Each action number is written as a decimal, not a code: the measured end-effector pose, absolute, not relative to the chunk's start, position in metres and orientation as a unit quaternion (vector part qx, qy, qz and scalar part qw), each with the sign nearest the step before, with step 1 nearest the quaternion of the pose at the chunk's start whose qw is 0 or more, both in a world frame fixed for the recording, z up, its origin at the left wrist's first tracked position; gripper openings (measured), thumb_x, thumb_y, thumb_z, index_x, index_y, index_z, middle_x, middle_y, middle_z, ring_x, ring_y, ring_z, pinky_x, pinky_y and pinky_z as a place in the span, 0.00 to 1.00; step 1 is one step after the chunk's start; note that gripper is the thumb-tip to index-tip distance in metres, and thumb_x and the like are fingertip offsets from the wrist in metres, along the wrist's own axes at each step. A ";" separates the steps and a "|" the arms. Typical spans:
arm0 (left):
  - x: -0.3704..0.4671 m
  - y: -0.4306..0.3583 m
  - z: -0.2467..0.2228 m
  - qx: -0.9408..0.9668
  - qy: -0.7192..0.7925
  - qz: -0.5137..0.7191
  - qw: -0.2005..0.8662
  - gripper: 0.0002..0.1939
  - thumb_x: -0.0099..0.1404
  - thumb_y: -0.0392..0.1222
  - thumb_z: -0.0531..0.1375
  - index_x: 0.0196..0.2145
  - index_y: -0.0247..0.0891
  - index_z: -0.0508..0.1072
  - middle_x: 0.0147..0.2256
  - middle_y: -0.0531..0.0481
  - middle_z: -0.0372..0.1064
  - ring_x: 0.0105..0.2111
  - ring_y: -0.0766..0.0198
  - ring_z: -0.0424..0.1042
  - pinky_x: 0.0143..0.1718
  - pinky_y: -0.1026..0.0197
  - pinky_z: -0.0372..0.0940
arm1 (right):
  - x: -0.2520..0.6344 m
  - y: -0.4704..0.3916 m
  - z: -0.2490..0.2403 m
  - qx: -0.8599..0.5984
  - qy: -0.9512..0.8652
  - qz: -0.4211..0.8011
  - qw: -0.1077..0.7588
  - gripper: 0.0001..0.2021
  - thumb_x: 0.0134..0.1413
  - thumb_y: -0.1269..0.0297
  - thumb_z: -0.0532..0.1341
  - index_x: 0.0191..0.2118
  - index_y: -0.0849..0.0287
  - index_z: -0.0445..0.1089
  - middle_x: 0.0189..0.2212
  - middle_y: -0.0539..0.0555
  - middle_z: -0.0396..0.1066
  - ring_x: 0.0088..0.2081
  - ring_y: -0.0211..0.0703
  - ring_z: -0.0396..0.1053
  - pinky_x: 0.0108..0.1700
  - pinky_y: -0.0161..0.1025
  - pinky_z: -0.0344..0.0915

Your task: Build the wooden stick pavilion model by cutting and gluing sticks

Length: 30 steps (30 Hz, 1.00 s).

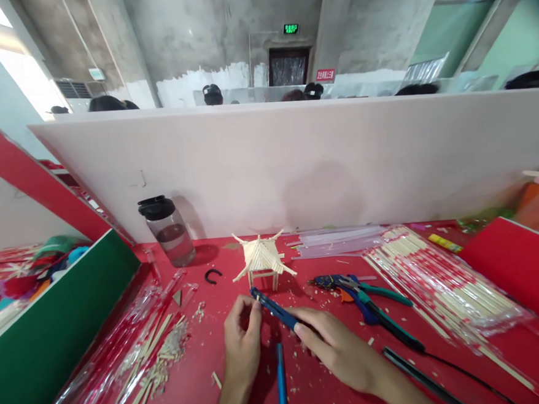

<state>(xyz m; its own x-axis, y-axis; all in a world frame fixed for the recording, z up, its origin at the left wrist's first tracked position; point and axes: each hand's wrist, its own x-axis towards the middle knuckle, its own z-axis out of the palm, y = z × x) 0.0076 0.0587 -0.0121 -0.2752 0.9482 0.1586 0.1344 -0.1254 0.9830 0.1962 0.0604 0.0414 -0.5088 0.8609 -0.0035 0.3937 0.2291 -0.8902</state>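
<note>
A small wooden stick pavilion (260,256) with a pale ribbed roof and projecting corner sticks stands on the red table. Just in front of it, my right hand (328,342) is wrapped round a dark blue utility knife (279,312), which points up and to the left. My left hand (242,334) is closed at the knife's tip, thumb and fingers pinched round a tiny pale piece that is too small to make out. Below the knife, a blue pen-like rod (281,383) lies between my two forearms.
A water bottle (167,230) stands back left, near a black curved piece (212,276). Cut sticks (142,392) and scraps lie left. Green-handled pliers (377,293), a blue glue gun (365,309) and bagged sticks (445,282) lie right. A white board (248,166) closes the back.
</note>
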 end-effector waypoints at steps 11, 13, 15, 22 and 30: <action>0.006 0.058 -0.014 0.498 0.553 0.571 0.346 0.16 0.68 0.52 0.57 0.29 0.38 0.69 0.27 0.53 0.67 0.30 0.63 0.65 0.35 0.64 0.62 | 0.193 0.060 0.044 -0.413 -0.773 0.410 0.254 0.21 0.70 0.57 0.51 0.63 0.53 0.66 0.58 0.58 0.70 0.58 0.52 0.67 0.60 0.48 0.61; 0.006 0.057 -0.013 0.500 0.554 0.571 0.343 0.16 0.68 0.52 0.57 0.29 0.38 0.69 0.27 0.53 0.67 0.30 0.63 0.65 0.35 0.64 0.62 | 0.194 0.060 0.044 -0.416 -0.773 0.408 0.250 0.21 0.69 0.57 0.51 0.62 0.54 0.67 0.57 0.58 0.71 0.58 0.52 0.68 0.60 0.48 0.61; 0.007 0.056 -0.012 0.502 0.554 0.570 0.341 0.16 0.68 0.52 0.57 0.29 0.38 0.69 0.27 0.53 0.67 0.30 0.63 0.65 0.35 0.64 0.62 | 0.193 0.059 0.043 -0.429 -0.770 0.403 0.246 0.21 0.69 0.56 0.51 0.61 0.55 0.69 0.56 0.59 0.72 0.57 0.53 0.69 0.59 0.47 0.61; 0.009 0.056 -0.010 0.495 0.553 0.574 0.346 0.17 0.68 0.53 0.57 0.28 0.38 0.69 0.25 0.53 0.66 0.27 0.64 0.65 0.32 0.64 0.62 | 0.188 0.058 0.039 -0.454 -0.771 0.382 0.231 0.19 0.69 0.54 0.51 0.50 0.56 0.75 0.46 0.58 0.78 0.47 0.52 0.74 0.50 0.43 0.65; 0.009 0.055 -0.011 0.488 0.549 0.576 0.359 0.17 0.66 0.54 0.59 0.28 0.38 0.70 0.24 0.53 0.66 0.24 0.65 0.65 0.28 0.65 0.63 | 0.188 0.058 0.033 -0.493 -0.788 0.316 0.192 0.21 0.69 0.51 0.49 0.46 0.57 0.74 0.41 0.60 0.78 0.45 0.54 0.75 0.47 0.43 0.64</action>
<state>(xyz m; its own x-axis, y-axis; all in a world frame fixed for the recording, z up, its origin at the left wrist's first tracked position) 0.0094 0.0550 -0.0110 -0.2645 0.9496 0.1680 0.1222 -0.1398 0.9826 0.1880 0.0576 0.0333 -0.4412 0.8974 -0.0092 0.6549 0.3149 -0.6870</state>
